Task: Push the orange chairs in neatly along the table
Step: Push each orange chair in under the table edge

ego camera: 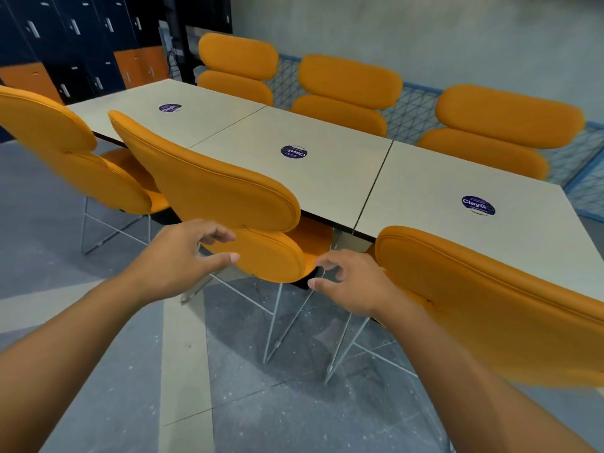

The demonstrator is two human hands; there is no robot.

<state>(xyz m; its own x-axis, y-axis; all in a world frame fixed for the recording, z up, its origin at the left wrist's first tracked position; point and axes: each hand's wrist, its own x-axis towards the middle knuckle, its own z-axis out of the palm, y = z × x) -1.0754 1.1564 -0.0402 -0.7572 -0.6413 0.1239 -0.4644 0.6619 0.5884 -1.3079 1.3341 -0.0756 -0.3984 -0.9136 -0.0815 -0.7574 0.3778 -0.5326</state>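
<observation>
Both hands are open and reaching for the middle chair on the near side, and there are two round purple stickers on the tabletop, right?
Not quite: the head view shows three round purple stickers on the table, one per panel, not two. The rest holds: the left hand and right hand are both open, reaching for the middle chair on the near side.

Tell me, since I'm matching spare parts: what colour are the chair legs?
Pale grey metal wire legs, clearest in the head view.

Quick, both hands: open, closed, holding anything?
Left hand: open, holding nothing, at the middle chair back.
Right hand: open, holding nothing, beside that chair.
</observation>
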